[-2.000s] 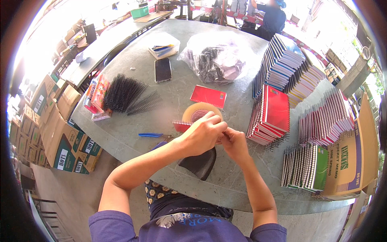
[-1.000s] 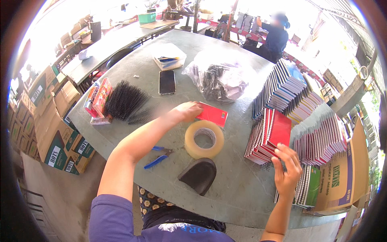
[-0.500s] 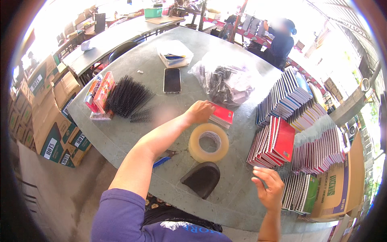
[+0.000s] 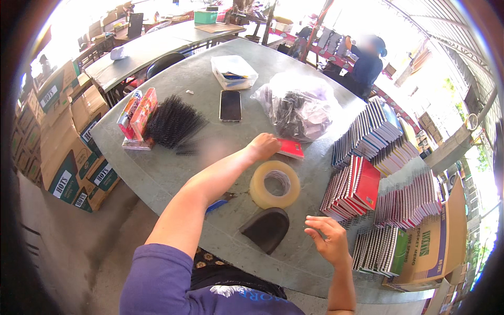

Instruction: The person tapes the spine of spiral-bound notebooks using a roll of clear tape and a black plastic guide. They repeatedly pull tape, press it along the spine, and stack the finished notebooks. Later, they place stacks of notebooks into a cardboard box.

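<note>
Okay, head view. Your left grip (image 4: 264,147) is at the left end of the small red notepad (image 4: 292,149), which sits around mid-bench, short of the far edge. Fingers curl down there; can't tell whether they're clenched on it, your knuckles hide the contact. Your right grip (image 4: 328,239) is released: fingers and thumb apart, nothing between, over the near-edge side of the bench (image 4: 163,176).

Between your forearms: clear tape roll (image 4: 258,188), flat, with the dark rounded block (image 4: 266,231) just beside it on the near-edge side. Blue-handled tool (image 4: 216,205) is partly hidden by your left forearm.

Toward the left edge: black wire spirals (image 4: 176,123), orange-red packs (image 4: 140,114) next to them. Toward the far edge: phone (image 4: 230,106), open white tub (image 4: 235,80), clear plastic bag (image 4: 300,107).

Right-edge side: blue stack (image 4: 367,126), red stack (image 4: 346,186), green-covered stack (image 4: 379,252), all spiral-bound. Open carton (image 4: 437,249) stands at the near right corner.
</note>
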A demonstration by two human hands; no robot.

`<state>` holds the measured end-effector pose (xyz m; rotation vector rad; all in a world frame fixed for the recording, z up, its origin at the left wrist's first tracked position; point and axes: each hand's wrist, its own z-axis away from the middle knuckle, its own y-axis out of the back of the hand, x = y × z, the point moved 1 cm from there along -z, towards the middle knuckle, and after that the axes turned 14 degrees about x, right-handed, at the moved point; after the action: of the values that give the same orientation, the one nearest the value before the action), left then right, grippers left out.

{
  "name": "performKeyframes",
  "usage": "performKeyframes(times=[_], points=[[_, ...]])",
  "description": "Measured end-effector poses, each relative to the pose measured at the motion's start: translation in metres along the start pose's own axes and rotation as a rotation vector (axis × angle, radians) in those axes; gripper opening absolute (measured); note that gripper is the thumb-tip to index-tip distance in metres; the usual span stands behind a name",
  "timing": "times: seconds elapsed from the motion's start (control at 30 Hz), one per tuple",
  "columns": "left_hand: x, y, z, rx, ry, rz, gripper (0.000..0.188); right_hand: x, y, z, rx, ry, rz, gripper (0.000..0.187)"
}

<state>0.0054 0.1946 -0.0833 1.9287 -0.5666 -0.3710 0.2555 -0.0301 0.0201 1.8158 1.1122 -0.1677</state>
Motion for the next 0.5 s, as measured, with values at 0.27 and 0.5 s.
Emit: performKeyframes(times=[0.27,0.5], points=[[0.012,0.116,0.034,0.204,0.350,0.440,0.025,0.029,-0.055,-0.033,0.551,-0.175,-0.059,0.041],[0.058,0.117,0.094,0.336,0.352,0.985,0.027,0.056,-0.095,-0.056,0.231,-0.538,-0.730,0.034]])
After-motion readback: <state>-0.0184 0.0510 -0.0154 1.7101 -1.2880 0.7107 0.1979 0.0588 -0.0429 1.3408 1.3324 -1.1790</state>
